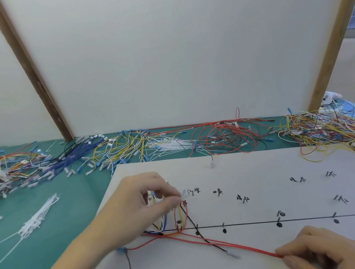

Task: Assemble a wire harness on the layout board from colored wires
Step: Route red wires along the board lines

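The white layout board [262, 169] lies in front of me, with pegs, black dots, a ruled line and handwritten labels. My left hand [139, 203] pinches a small clear wire terminal [183, 192] at the pegs on the board's left side. Red, yellow, blue and black wires loop around those pegs [176, 223]. My right hand [326, 250] pinches a red wire [237, 244] at the lower right, and the wire runs taut from there back to the left pegs. A black wire [206, 240] with a clear terminal lies across the board.
Heaps of coloured wires run along the back of the green mat: mixed at left [13, 169], yellow and blue [119, 148], red [222, 138], yellow-mixed at right [327, 128]. White cable ties [37, 221] lie left of the board. A white partition stands behind.
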